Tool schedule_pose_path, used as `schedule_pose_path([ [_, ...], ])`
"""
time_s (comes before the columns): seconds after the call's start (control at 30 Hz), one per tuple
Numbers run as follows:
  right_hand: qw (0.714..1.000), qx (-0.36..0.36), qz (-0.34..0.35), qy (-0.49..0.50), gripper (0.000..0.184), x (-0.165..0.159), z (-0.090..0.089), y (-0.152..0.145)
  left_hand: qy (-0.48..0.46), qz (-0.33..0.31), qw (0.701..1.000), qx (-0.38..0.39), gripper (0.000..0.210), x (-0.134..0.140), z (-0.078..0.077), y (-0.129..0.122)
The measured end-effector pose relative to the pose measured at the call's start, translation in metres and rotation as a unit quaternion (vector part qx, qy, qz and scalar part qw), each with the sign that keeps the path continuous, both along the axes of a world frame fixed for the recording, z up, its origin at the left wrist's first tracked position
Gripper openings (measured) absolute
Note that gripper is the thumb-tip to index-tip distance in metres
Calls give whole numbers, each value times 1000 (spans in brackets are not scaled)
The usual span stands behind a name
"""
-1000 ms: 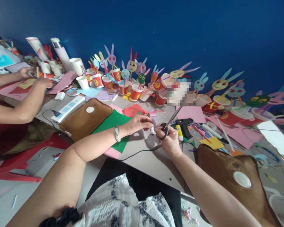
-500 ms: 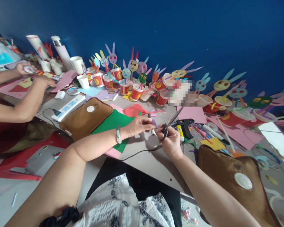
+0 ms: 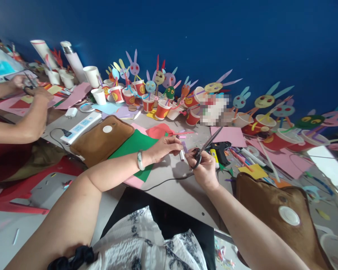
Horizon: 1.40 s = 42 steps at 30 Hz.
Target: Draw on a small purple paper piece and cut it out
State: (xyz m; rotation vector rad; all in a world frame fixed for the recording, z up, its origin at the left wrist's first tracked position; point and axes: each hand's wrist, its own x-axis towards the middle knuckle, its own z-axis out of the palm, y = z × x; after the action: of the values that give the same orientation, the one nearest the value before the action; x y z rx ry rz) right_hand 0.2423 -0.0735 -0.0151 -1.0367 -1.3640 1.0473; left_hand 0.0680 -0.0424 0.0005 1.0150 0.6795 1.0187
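My right hand (image 3: 205, 167) grips a pair of scissors (image 3: 210, 139) by the dark handles, with the blades pointing up and away over the table. Just left of it, my left hand (image 3: 166, 148) is closed in a pinch, thumb against fingers. Whatever sits between those fingertips is too small or hidden to name. Below the fingertips lies a small white cylinder (image 3: 181, 155), beside a purple paper strip (image 3: 185, 146). Green paper (image 3: 138, 146) lies under my left wrist, and red paper (image 3: 160, 131) is just beyond it.
A black glue gun (image 3: 222, 152) lies right of my right hand. Brown cushion-like pouches (image 3: 101, 140) flank me. Paper cups with rabbit figures (image 3: 163, 109) line the blue wall. At left, beyond a power strip (image 3: 81, 128), a co-worker's hands (image 3: 36, 90) hold scissors.
My left fingers have shifted slightly and turned, while my scissors have tilted a little to the right. The co-worker's hands have come together and now hold scissors.
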Motion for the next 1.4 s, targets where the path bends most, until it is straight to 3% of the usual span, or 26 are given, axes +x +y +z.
schedule_pose_path([
  [0.17,1000,3,-9,-5,9,-1,-1,0,-24,31,999,-28,19,-4,5,4],
  [0.33,1000,-4,-17,2,10,-2,-2,0,-30,70,997,1,22,-9,7,10],
  [0.47,1000,2,-7,1,12,-1,-5,2,9,3,1000,18,38,-4,-1,7],
  [0.57,1000,4,1,-1,13,1,-7,3,71,-53,994,64,38,-2,-4,3],
  [0.93,1000,-16,0,-7,11,0,-2,2,49,14,997,61,34,-8,0,8],
  [1.4,1000,-26,-3,7,16,-1,-2,2,37,4,999,21,35,-6,5,5],
])
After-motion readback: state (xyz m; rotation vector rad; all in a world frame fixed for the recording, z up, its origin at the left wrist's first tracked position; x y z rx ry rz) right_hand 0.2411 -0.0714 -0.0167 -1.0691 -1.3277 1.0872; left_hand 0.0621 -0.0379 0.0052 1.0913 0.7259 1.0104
